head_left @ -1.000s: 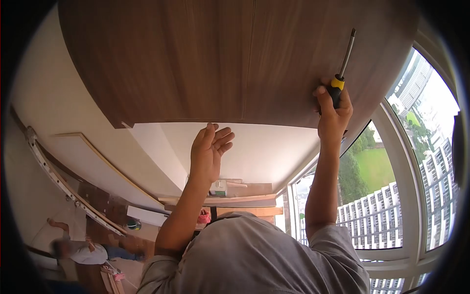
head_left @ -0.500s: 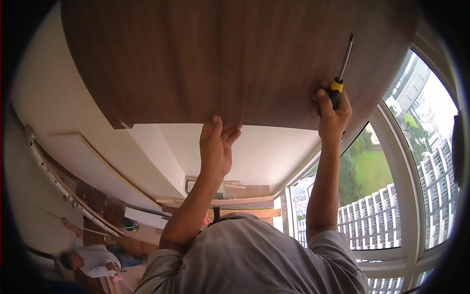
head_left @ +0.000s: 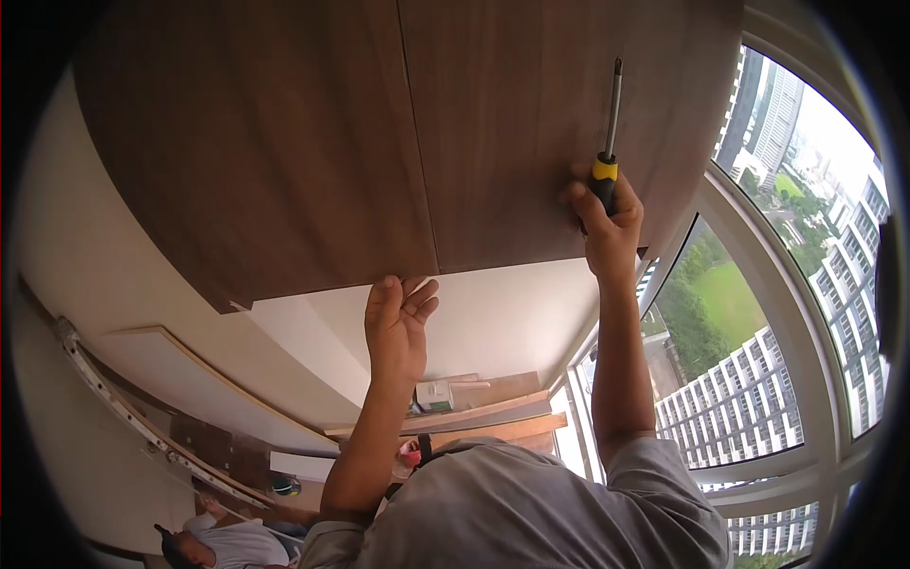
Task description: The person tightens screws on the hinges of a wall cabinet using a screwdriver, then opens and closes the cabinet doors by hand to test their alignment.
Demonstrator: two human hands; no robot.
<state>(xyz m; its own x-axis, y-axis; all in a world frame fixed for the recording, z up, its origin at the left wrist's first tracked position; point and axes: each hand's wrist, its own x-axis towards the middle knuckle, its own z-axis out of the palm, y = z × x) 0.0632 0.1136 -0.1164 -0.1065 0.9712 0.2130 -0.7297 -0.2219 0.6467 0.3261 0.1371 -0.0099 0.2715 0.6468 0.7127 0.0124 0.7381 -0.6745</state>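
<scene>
Overhead are two dark brown wood-grain cabinet doors, the left door (head_left: 256,171) and the right door (head_left: 512,142), parted by a thin seam. My left hand (head_left: 398,327) is closed on the left door's lower edge near that seam, thumb in front and fingertips partly behind the edge. In my right hand (head_left: 611,223) is a screwdriver (head_left: 604,171) with a black and yellow handle, its shaft pointing up and its tip apart from any screw I can see. The right hand is in front of the right door's lower part; whether it touches the panel I cannot tell.
Large windows (head_left: 730,313) line the right side. Timber boards (head_left: 502,427) lie below, behind my body. A long pale panel (head_left: 218,389) and a perforated metal strip (head_left: 114,394) are at the left. Another person (head_left: 227,545) is at lower left.
The view has shifted, so doors and hands appear lower and further left. The seam between the doors shows as a darker, clearer line. Both hands keep their holds.
</scene>
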